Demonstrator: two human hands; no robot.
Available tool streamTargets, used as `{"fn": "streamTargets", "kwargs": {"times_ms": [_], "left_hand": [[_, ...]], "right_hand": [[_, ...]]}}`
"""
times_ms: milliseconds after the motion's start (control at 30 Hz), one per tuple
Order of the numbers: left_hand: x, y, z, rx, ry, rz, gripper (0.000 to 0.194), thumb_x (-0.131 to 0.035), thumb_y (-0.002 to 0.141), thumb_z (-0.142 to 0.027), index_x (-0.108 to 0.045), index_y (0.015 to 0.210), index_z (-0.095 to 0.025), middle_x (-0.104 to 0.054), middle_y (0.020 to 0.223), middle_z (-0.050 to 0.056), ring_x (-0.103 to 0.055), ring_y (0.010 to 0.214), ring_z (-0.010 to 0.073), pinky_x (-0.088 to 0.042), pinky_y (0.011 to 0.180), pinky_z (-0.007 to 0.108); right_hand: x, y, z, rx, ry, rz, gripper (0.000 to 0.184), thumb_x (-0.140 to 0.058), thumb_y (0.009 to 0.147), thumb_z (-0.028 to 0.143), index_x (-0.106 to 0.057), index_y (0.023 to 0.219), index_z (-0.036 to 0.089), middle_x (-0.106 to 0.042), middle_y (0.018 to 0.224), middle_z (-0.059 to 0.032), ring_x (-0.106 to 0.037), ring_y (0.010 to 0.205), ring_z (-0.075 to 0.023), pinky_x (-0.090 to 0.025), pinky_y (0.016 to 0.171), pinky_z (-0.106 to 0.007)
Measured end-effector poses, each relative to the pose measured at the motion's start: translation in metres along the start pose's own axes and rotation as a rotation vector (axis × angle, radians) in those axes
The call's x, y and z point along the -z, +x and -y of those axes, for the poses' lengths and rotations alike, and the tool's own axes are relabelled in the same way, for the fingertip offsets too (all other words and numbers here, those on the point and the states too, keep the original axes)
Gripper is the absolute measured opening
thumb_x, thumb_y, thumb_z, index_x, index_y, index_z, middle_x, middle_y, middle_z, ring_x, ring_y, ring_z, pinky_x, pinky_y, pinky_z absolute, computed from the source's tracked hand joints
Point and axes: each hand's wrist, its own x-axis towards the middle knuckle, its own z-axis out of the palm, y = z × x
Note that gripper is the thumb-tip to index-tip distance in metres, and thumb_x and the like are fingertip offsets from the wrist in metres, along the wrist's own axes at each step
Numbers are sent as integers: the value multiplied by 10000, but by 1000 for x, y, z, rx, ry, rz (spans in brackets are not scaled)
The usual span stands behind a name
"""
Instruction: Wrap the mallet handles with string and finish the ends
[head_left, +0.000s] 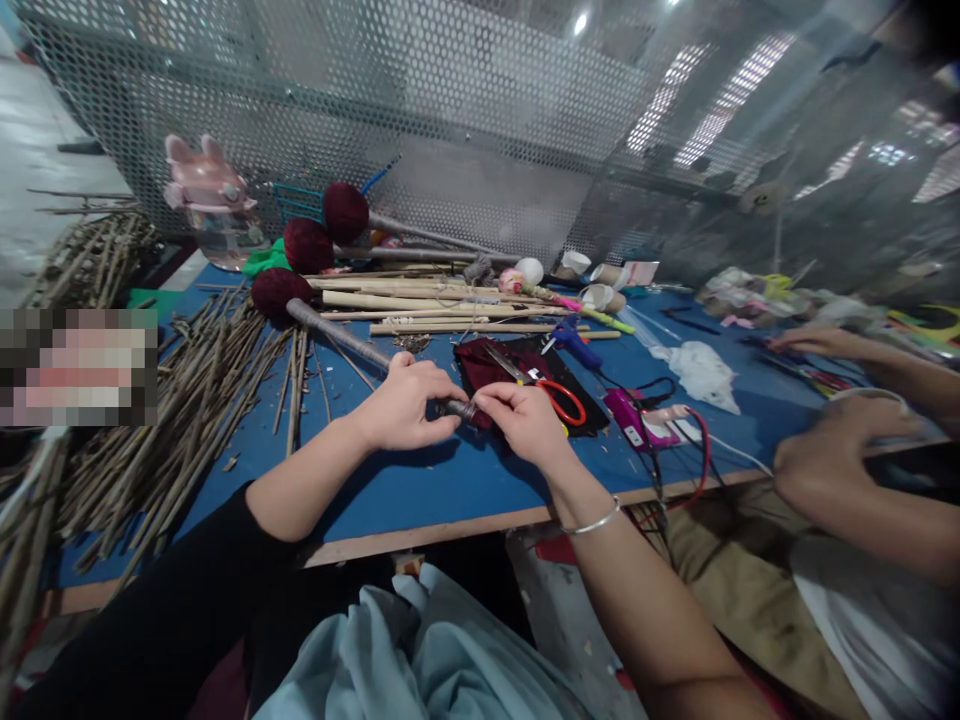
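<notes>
My left hand (409, 402) is closed around a grey-wrapped stick (341, 336), near the end closest to me. A dark red padded ball (279, 293) forms the stick's far end, up and to the left. At the near end, my right hand (519, 418) pinches dark red material (474, 410) that is wound round the stick; whether it is yarn or cloth I cannot tell. Just beyond the right hand, scissors with orange-red handles (564, 400) lie on dark red cloth (474, 366). Two more sticks with dark red balls (346, 213) lie behind.
Many thin twigs (202, 390) cover the left of the blue table (420, 480). Pale sticks (435, 300) lie at the back, before a perforated metal screen (450, 90). A blue glue gun (576, 345), purple box (637, 420) and cables sit right. A co-worker's hands (832, 430) are further right.
</notes>
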Motion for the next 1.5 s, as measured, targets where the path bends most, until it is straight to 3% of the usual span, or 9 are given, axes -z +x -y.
{"fn": "streamTargets", "kwargs": {"times_ms": [167,267,367,467,600,800,1033,1200,1500], "left_hand": [[-1,-2,3,-18,-54,-56,269,-508,836,-350,-653,1035,-242,-681,940,33,-561,891,183,-235,830,367],[-2,-2,6,-29,-45,-94,255,-499,869,-362,-663,1044,-276,-675,969,28,-563,917,174,-226,849,368],[-4,-1,8,-5,-21,-125,266,-486,880,-375,-666,1049,-274,-673,981,38,-559,930,180,-224,858,374],[-6,0,10,11,13,-125,269,-483,881,-388,-667,1043,-279,-677,964,33,-559,921,180,-224,845,375],[-9,0,11,14,37,-89,262,-483,882,-389,-671,1029,-282,-681,936,26,-562,904,177,-223,809,368],[-7,0,9,-18,31,-53,258,-485,884,-388,-668,1029,-279,-677,908,19,-565,895,176,-217,790,363],[-6,-1,8,-28,-2,11,269,-482,887,-398,-671,1030,-271,-667,884,20,-563,882,172,-212,792,356],[-1,-2,3,-30,-17,19,266,-518,850,-395,-676,1026,-271,-664,859,13,-565,848,161,-211,790,351],[-2,-4,5,-16,-81,-116,279,-564,827,-471,-695,979,-276,-683,891,13,-573,857,156,-223,806,349]], "right_hand": [[-11,0,-6,-290,486,21,278,-642,649,411,-658,746,150,-476,468,49,-320,385,-62,-236,394,-208],[-22,-9,-8,-379,599,39,289,-636,657,418,-639,765,150,-369,414,81,-242,349,-52,-153,361,-199],[-35,-25,-6,-270,384,13,256,-558,761,384,-648,726,147,-435,423,44,-351,370,-82,-270,379,-215],[-42,-43,4,-30,1,-82,257,-472,858,311,-688,822,175,-671,679,-51,-597,614,-160,-455,604,-275],[-31,-55,20,152,-300,-86,238,-450,879,226,-686,904,199,-719,872,-66,-653,764,-181,-464,709,-272],[0,-47,32,231,-395,-70,199,-487,877,235,-683,865,203,-715,830,-43,-648,741,-161,-457,693,-249],[9,-33,34,304,-437,-19,200,-493,871,217,-691,859,191,-715,845,-40,-645,764,-160,-444,703,-257],[12,-19,23,135,-229,-34,179,-549,818,266,-694,778,169,-663,648,-16,-542,543,-116,-396,548,-235],[-16,-6,-2,-359,634,2,279,-713,571,371,-637,731,154,-475,441,65,-302,351,-41,-199,360,-182]]}}
